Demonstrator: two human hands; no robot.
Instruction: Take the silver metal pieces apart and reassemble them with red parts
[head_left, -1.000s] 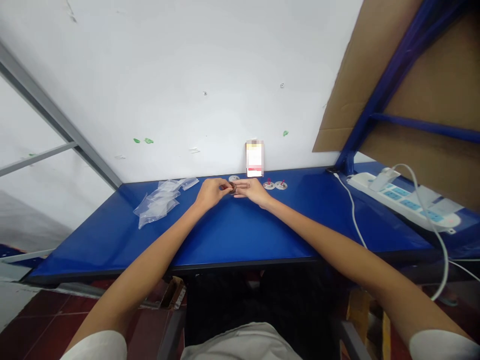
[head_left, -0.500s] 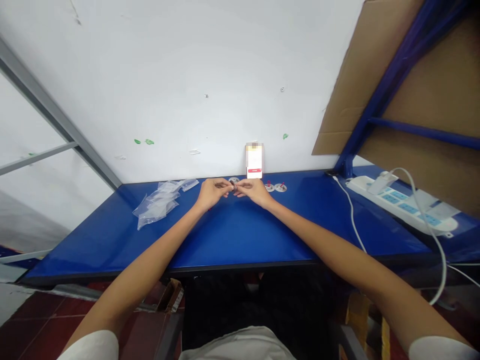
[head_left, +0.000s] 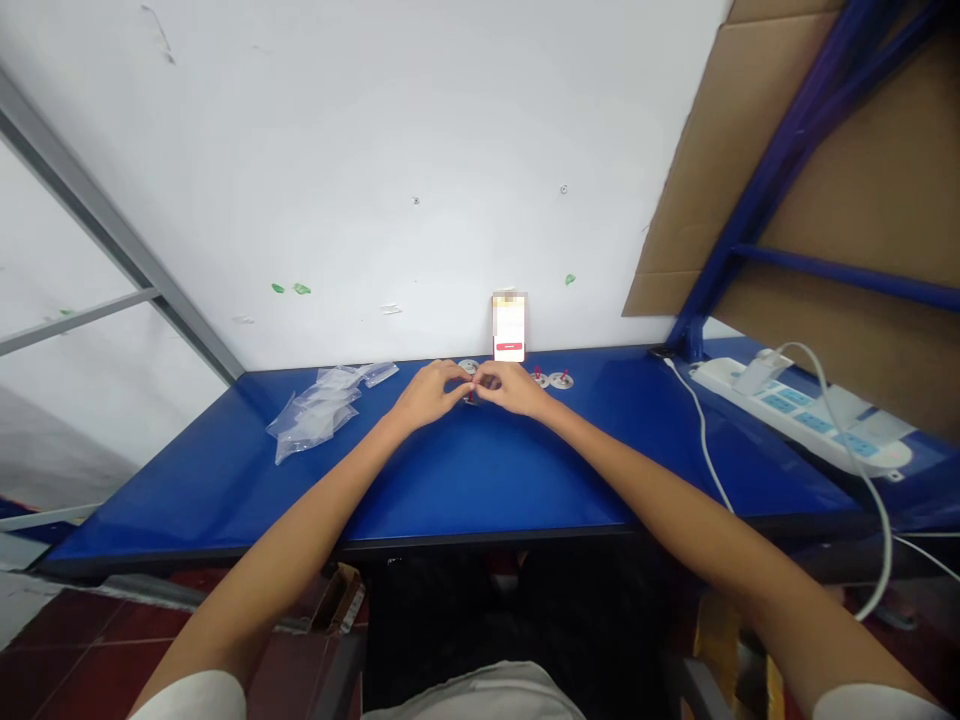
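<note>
My left hand (head_left: 433, 393) and my right hand (head_left: 513, 389) meet over the far middle of the blue table, thumbs and forefingers pinched tip to tip. Just below the fingertips shows a small round pale disc with a red strand (head_left: 470, 398), partly covered by the fingers. What exactly the tips grip is too small to make out. Behind the hands lies another pale round disc (head_left: 468, 366). Two more discs, each with a red strand, lie right of my right hand: one partly hidden by it (head_left: 541, 381), the other in full view (head_left: 561, 381).
A lit phone (head_left: 509, 330) leans against the white wall behind the hands. Clear plastic bags (head_left: 319, 410) lie in a heap on the left of the blue table (head_left: 480, 490). A white power strip (head_left: 802, 410) with a plug and cables occupies the right, beside a blue frame and cardboard.
Both hands have drawn together, and their fingertips now touch above the round piece that was held between them. The camera view has shifted slightly.
</note>
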